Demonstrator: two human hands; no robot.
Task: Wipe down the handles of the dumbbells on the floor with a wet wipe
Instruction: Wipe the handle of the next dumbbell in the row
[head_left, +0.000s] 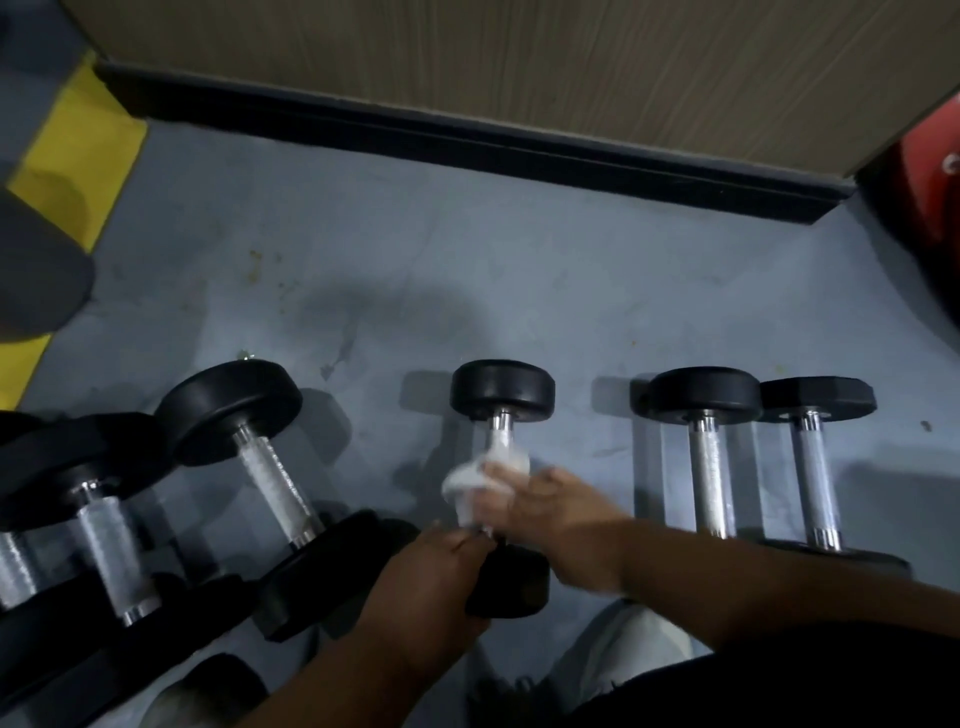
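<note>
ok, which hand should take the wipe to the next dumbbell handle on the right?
Right. The right hand already grips the wet wipe around the middle dumbbell handle, beside the next dumbbell. The left hand steadies the near weight.

Black heads and silver, knurled handles are seen on the dumbbells (502, 431). A white wipe (478, 483) is wrapped on the middle handle. The floor (415, 249) is grey-blue, with a yellow strip (72, 156) at left. The wall (467, 47) is tan wood-grain, edged by a black skirting (467, 140). A red object (930, 171) is seen at right.
</note>
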